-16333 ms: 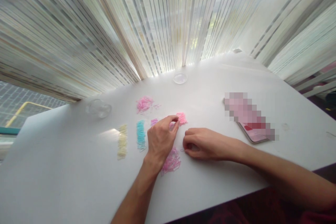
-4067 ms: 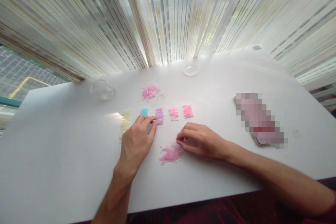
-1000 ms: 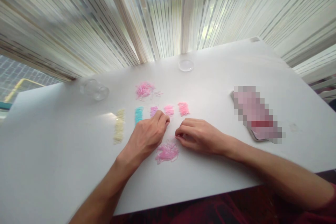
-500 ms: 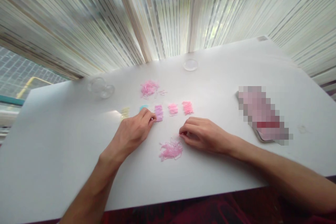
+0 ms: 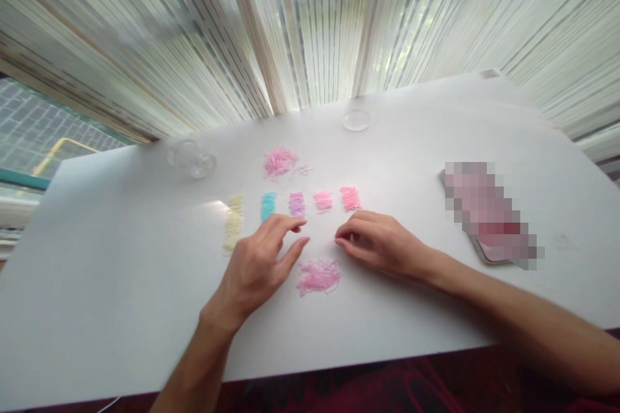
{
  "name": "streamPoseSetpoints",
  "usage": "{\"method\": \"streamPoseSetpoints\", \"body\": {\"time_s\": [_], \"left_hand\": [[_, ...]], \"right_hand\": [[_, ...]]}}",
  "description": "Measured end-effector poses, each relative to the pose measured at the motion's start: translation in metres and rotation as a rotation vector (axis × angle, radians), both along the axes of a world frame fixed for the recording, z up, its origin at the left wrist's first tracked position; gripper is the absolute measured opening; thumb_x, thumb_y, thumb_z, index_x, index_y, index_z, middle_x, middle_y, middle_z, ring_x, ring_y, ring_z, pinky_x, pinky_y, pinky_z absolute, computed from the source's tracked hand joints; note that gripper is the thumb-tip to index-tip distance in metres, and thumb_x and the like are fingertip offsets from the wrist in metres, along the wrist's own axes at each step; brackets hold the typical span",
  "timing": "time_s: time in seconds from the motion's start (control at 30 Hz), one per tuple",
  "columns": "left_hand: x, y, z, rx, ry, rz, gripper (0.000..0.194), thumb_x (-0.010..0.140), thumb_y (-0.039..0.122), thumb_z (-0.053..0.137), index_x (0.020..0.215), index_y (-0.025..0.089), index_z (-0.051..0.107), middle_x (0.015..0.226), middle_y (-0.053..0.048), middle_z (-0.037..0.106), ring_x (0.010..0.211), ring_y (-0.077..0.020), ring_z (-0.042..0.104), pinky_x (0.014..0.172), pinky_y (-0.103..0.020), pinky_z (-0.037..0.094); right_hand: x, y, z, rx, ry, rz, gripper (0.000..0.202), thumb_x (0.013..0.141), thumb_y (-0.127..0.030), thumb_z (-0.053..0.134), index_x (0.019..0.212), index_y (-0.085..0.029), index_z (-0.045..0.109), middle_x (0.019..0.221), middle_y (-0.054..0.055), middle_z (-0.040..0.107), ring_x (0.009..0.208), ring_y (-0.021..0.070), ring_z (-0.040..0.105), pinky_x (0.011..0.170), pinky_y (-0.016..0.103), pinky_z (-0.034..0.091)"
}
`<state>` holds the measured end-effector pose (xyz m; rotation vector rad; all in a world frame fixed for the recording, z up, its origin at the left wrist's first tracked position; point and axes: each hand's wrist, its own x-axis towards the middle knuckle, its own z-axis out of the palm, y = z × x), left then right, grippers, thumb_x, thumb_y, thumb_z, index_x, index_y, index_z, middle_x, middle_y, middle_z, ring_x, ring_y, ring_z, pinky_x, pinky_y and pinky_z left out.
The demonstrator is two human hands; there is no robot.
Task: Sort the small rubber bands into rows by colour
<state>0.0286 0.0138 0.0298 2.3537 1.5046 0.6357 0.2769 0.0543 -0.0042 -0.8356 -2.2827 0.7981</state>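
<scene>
Holds the left hand (image 5: pixel 256 264) just to the near side of the purple row (image 5: pixel 296 204), thumb and finger spread apart, with nothing seen between. Curls the right hand (image 5: pixel 375 242) off to the right, tips close to the thumb; cannot tell if quite touching or pinching a bit. Has the loose pile (image 5: pixel 320 277) of thin pink-purple bits on the white table (image 5: pixel 121 271), nearer than both thumbs. Has, farther off from left to right, the yellow row (image 5: pixel 234 222), blue row (image 5: pixel 268 205), purple row, pale pink row (image 5: pixel 323 201) and bright pink row (image 5: pixel 350 198). Looks very light, soft and bendy, and easy to tangle. Best to pinch gently, one bit at a time, by a loose end.
</scene>
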Motion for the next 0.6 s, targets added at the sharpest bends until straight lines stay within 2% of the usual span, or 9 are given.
{"method": "streamPoseSetpoints", "body": {"time_s": [0.13,0.3,0.47,0.6], "left_hand": [[0.017,-0.007,-0.011,-0.062,-0.109,-0.078,0.03,0.097,0.033,0.062,0.124,0.02,0.058,0.109,-0.004,0.072,0.064,-0.0101,0.057,0.064,-0.024,0.051],[0.02,-0.006,-0.013,-0.076,-0.184,-0.062,0.012,0.098,0.027,0.061,0.107,0.022,0.067,0.092,0.001,0.074,0.062,-0.0095,0.057,0.062,-0.023,0.049],[0.018,-0.006,-0.017,-0.11,-0.201,-0.019,0.02,0.093,0.028,0.067,0.112,0.021,0.066,0.102,-0.003,0.074,0.064,-0.0102,0.057,0.061,-0.023,0.05],[0.021,-0.006,-0.02,-0.136,-0.264,0.022,0.013,0.093,0.025,0.066,0.105,0.021,0.069,0.091,0.0,0.075,0.057,-0.0086,0.053,0.057,-0.021,0.047]], "right_hand": [[-0.001,-0.001,0.001,-0.062,0.026,-0.029,0.01,0.094,-0.019,0.059,0.092,-0.016,0.069,0.078,0.004,0.067,0.07,0.0138,0.059,0.065,0.025,0.048],[-0.003,-0.002,0.002,-0.13,0.046,-0.05,0.01,0.093,-0.019,0.061,0.09,-0.017,0.07,0.076,0.002,0.067,0.066,0.0116,0.057,0.062,0.023,0.046],[-0.004,-0.002,0.002,-0.199,0.069,-0.072,0.009,0.092,-0.022,0.063,0.089,-0.017,0.07,0.075,0.001,0.068,0.063,0.0104,0.056,0.061,0.022,0.045],[-0.003,-0.002,0.004,-0.24,0.078,-0.079,0.01,0.092,-0.023,0.063,0.089,-0.017,0.071,0.076,0.001,0.069,0.063,0.0102,0.057,0.06,0.022,0.045]]}}
